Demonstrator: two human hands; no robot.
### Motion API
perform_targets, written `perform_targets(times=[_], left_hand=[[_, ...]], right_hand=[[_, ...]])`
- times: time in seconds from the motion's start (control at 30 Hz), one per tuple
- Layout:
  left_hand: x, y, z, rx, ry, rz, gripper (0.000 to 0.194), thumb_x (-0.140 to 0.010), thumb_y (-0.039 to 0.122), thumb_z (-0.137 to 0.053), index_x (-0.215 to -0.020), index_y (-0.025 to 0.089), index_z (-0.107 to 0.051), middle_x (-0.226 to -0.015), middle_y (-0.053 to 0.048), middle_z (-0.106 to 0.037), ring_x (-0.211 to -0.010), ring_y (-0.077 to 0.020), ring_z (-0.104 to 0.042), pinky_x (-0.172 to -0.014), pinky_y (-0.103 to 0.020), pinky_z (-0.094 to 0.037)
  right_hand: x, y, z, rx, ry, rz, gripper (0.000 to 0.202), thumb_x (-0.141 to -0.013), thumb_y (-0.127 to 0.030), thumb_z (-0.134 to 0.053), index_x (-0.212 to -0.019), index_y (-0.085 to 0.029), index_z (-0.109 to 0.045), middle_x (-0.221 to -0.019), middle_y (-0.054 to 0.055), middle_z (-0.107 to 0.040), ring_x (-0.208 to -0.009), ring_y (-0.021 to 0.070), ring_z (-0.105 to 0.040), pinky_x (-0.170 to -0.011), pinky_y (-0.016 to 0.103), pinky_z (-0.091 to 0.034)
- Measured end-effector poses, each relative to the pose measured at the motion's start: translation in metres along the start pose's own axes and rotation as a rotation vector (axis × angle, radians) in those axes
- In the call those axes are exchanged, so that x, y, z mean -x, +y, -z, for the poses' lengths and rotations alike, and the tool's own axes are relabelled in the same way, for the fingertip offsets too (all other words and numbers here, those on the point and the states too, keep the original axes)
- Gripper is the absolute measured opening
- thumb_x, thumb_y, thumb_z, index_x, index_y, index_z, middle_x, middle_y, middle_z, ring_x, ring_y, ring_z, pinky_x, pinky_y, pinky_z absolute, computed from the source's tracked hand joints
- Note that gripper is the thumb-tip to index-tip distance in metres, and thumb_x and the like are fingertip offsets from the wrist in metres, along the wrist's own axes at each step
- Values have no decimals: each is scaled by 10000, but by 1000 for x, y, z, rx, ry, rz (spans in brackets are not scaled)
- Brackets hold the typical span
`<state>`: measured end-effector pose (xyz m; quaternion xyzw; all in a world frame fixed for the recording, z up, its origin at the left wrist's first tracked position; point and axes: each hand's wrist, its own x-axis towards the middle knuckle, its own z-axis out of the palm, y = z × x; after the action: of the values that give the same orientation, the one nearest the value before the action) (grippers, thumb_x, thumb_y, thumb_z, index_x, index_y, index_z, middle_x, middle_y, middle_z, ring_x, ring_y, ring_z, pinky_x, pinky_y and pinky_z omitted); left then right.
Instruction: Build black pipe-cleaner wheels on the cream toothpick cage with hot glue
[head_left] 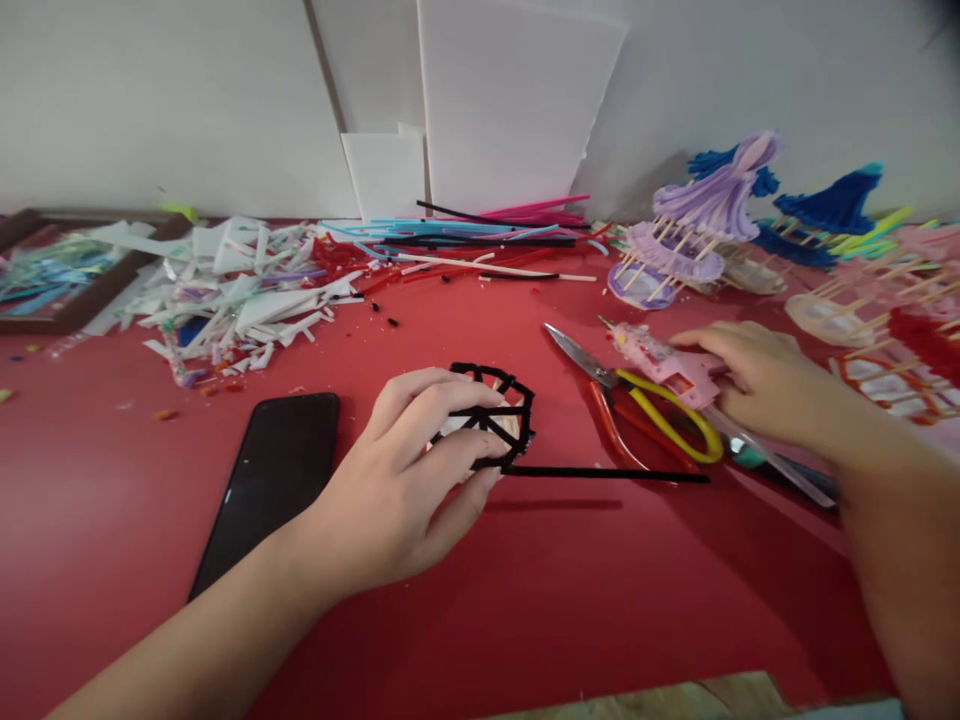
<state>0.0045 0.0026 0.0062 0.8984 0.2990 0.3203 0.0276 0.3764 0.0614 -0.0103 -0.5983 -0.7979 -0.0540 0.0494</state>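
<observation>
In the middle, my left hand (420,465) is closed round a small black frame (517,410) of pipe cleaners, with something pale inside it. A long straight black strip (607,474) sticks out from the frame to the right. Over on the right, my right hand (757,375) has its fingers round a pink glue gun (671,368), whose tip points to the upper left; a clear glue stick comes out of its back. Between the two hands lie scissors (577,355) with red and yellow handles close by, partly under the glue gun.
A black phone (277,480) lies left of my left hand. White and coloured scraps (247,285) are piled at the back left, beside a brown frame (71,318). Pipe cleaners (480,235) lie along the wall. Purple (709,205) and blue (832,210) carousel-like models stand back right.
</observation>
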Motion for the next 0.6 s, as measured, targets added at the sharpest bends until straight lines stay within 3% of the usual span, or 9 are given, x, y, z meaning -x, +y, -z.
perform_targets(times=[0.07,0.13,0.23,0.3,0.37,0.47,0.6], left_hand=[[-1,0,0,3,-3,-11,165,-839,96,-595,-991,158,-616,-1185,-123,-597,-1166,-249,-488,-1034,-428,-413],[-1,0,0,3,-2,-21,151,-843,101,-593,-981,158,-614,-1183,-122,-597,-1169,-247,-482,-1037,-423,-413],[-1,0,1,3,-6,-27,141,-844,101,-595,-976,146,-616,-1182,-130,-593,-1174,-246,-471,-1045,-416,-404],[-1,0,1,4,-11,-28,146,-843,99,-597,-981,141,-618,-1182,-132,-591,-1175,-247,-465,-1043,-413,-404],[-1,-1,1,5,-14,-25,149,-842,97,-599,-982,140,-619,-1181,-133,-592,-1170,-251,-464,-1039,-415,-405],[-1,-1,0,1,-8,-27,152,-844,93,-592,-988,136,-617,-1182,-137,-589,-1160,-252,-471,-1035,-417,-408],[0,-1,1,7,-4,-23,171,-839,86,-588,-999,136,-622,-1218,-146,-564,-1177,-258,-466,-1037,-423,-403]], right_hand=[[-1,8,-2,-15,-45,-29,426,-687,-39,-431,-1022,-170,-660,-1047,138,-710,-1015,279,-655,-856,425,-521],[-1,1,3,-6,-17,-46,434,-707,-27,-397,-1038,-141,-653,-1084,162,-693,-1064,283,-638,-906,428,-506],[5,-38,21,-12,141,-64,372,-838,-103,-371,-1117,-113,-617,-1160,196,-650,-1130,287,-607,-942,424,-490],[11,-73,34,-172,299,4,231,-905,-239,-450,-1030,-191,-639,-1034,128,-703,-950,236,-676,-773,330,-544],[17,-105,43,-383,216,182,164,-914,-312,-500,-983,-231,-625,-942,67,-725,-819,188,-694,-647,263,-540],[24,-133,42,-600,8,379,98,-892,-307,-586,-948,-232,-614,-853,13,-723,-734,139,-684,-625,217,-525],[26,-136,30,-657,50,448,90,-909,-157,-549,-904,-215,-618,-808,-3,-692,-732,104,-658,-685,200,-513]])
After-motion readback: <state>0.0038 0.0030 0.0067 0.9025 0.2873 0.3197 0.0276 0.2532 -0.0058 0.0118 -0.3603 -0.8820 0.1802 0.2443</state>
